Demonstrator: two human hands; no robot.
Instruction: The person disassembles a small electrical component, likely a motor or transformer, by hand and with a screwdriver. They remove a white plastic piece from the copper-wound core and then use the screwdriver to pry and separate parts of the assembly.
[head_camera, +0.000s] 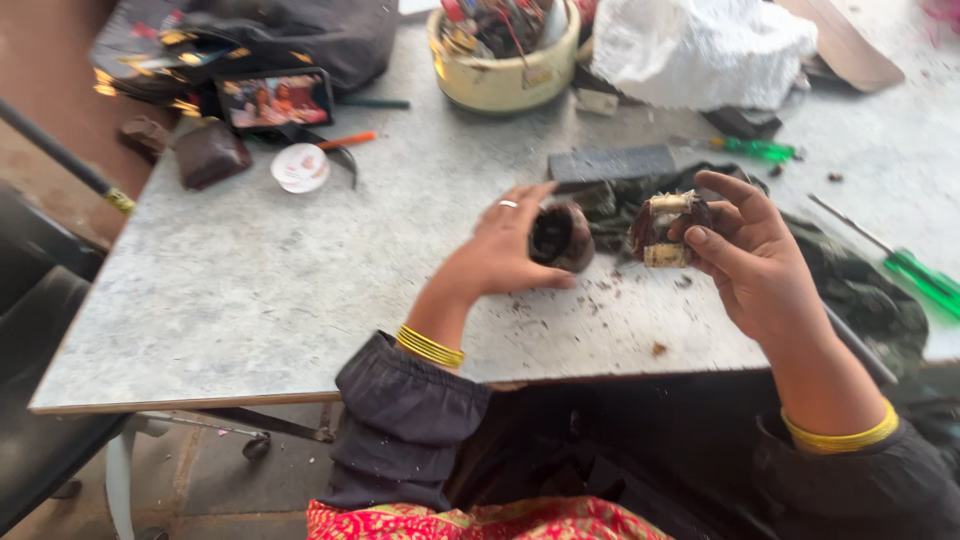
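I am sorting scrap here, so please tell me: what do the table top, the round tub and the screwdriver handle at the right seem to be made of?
Table top: probably laminate, matt grey and speckled, with a pale edge. Round tub: possibly painted metal or plastic, cream, scuffed and dirty. Screwdriver handle: clear green plastic, glossy.

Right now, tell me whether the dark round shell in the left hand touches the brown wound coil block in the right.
Apart. The head view shows bare table between the dark round shell and the brown wound coil block.
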